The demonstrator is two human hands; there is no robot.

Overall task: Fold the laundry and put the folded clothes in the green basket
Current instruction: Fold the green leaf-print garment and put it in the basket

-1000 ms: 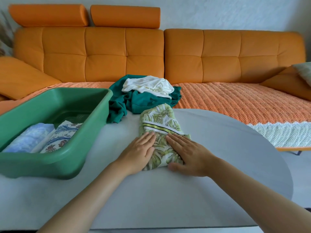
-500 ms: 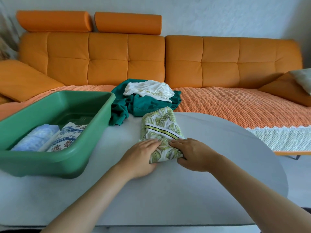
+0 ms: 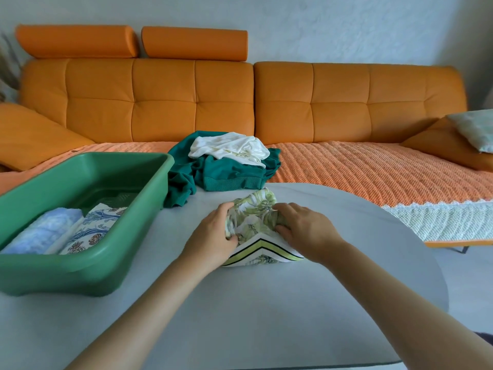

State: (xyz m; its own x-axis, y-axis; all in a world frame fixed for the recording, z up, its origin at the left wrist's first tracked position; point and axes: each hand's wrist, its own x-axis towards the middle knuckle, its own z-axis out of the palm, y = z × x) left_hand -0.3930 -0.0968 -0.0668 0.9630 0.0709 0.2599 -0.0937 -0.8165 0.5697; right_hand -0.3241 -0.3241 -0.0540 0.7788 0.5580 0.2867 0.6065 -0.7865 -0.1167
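Two folded pieces (image 3: 88, 231) sit in the green basket (image 3: 80, 267) at left, left hand (image 3: 213, 233) and right hand (image 3: 304, 228) grip the leafy garment (image 3: 256, 212) mid-fold, teal pile (image 3: 226, 174) top centre unfolded.

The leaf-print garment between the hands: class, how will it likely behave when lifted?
Probably floppy: the leaf-print garment bunches where the left hand and right hand grip it. Likely light, being thin cloth. Its folds may slip open unless supported.

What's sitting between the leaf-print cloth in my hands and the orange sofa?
Unfolded pile beyond the leaf-print cloth: white garment atop teal garment, head view.
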